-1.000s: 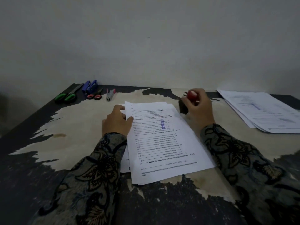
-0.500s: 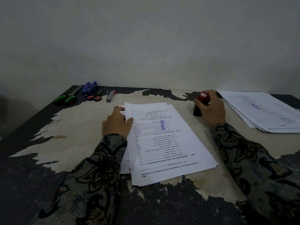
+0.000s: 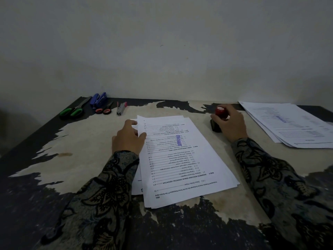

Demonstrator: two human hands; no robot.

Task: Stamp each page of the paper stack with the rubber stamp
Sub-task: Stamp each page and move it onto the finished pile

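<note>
A stack of printed pages point(image 3: 182, 165) lies in the middle of the worn table point(image 3: 86, 145). Its top page carries a blue stamp mark point(image 3: 178, 140). My left hand point(image 3: 128, 138) rests at the stack's left edge, thumb and fingers pinching the top page's edge, which is slightly lifted. To the right of the stack, my right hand point(image 3: 230, 123) grips the red-knobbed rubber stamp point(image 3: 221, 110), which stands on a black pad or base point(image 3: 215, 125) on the table.
A second pile of stamped pages point(image 3: 292, 123) lies at the far right. At the back left are green-handled scissors point(image 3: 73, 110), a blue stapler point(image 3: 98, 99), small red-handled scissors point(image 3: 105, 110) and a grey staple remover point(image 3: 120, 107). A wall rises right behind the table.
My right hand carried the stamp from beside the stack's top right corner further right and set it on the black base. My left hand has begun lifting the top page's edge.
</note>
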